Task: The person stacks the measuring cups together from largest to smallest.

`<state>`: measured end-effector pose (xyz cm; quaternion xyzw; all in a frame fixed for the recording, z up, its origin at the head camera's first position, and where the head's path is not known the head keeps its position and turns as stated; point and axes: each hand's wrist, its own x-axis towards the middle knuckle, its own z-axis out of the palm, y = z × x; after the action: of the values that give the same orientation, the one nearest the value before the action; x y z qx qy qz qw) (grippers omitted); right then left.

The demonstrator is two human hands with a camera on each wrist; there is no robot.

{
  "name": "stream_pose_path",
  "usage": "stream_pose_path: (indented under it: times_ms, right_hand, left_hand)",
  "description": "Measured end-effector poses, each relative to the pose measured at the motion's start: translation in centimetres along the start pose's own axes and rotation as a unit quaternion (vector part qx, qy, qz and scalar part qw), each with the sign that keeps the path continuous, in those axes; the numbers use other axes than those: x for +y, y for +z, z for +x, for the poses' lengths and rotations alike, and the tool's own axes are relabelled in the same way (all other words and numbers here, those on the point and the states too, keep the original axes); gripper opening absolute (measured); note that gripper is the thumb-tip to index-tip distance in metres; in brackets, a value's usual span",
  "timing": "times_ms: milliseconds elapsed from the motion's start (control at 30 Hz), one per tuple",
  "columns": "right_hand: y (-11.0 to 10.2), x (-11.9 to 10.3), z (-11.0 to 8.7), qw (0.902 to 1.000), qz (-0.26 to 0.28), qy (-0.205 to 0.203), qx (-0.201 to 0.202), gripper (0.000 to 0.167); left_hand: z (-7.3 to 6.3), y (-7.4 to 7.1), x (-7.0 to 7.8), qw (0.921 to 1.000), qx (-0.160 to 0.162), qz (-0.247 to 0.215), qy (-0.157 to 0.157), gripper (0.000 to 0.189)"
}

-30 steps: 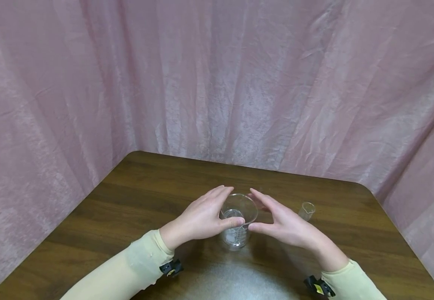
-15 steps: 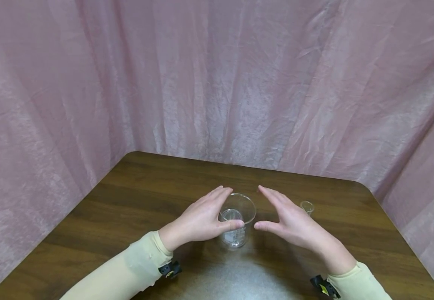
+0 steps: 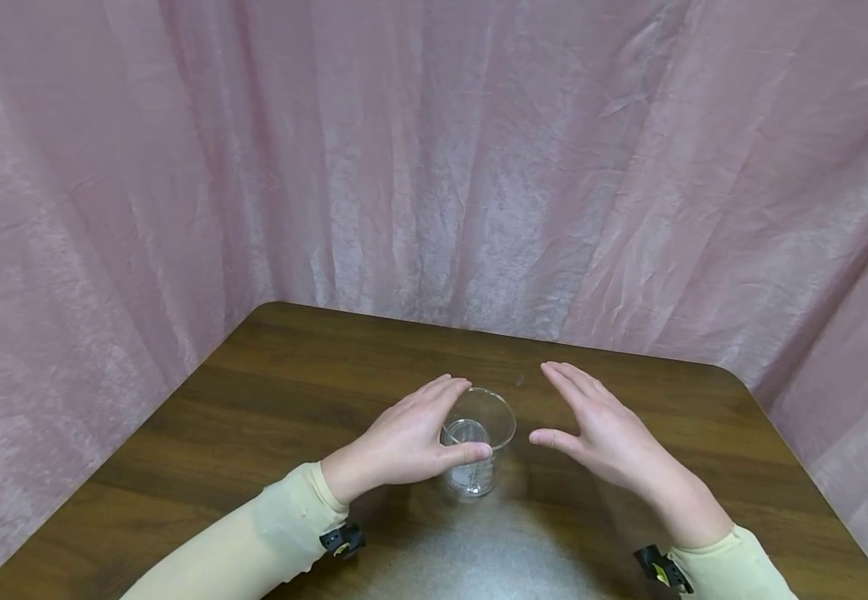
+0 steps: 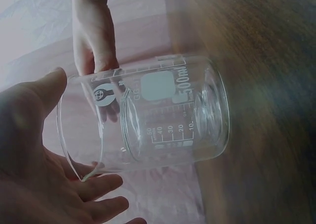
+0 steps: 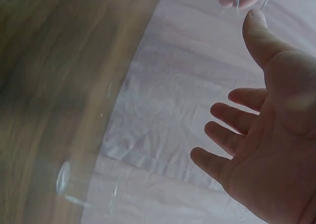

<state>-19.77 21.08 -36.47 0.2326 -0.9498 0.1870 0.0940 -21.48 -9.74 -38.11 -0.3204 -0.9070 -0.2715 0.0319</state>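
A clear glass beaker marked 500ml stands upright on the table, with a smaller graduated beaker inside it. My left hand holds the large beaker near the top, thumb and fingers spread to opposite sides of the rim. To the right, my right hand hovers apart from the glass, fingers extended and thumb spread, nothing in its palm. In the right wrist view another small clear glass vessel stands on the table; in the head view my right hand hides it.
The brown wooden table has rounded far corners. Pink curtains hang behind it and along both sides. A tiny clear speck shows on the tabletop beyond the beaker.
My right hand has moved away from the beaker to the right and slightly farther out, now covering the small vessel in the head view. My left hand stays at the rim.
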Motion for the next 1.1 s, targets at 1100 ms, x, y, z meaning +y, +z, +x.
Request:
stream_pose_path:
  times_ms: [1100]
  right_hand:
    - [-2.1,5.9,-0.6,0.9971,-0.048,0.057,-0.014,0.090]
  left_hand:
    - [-0.1,0.1,0.0,0.9995,0.001,0.030,-0.010,0.092]
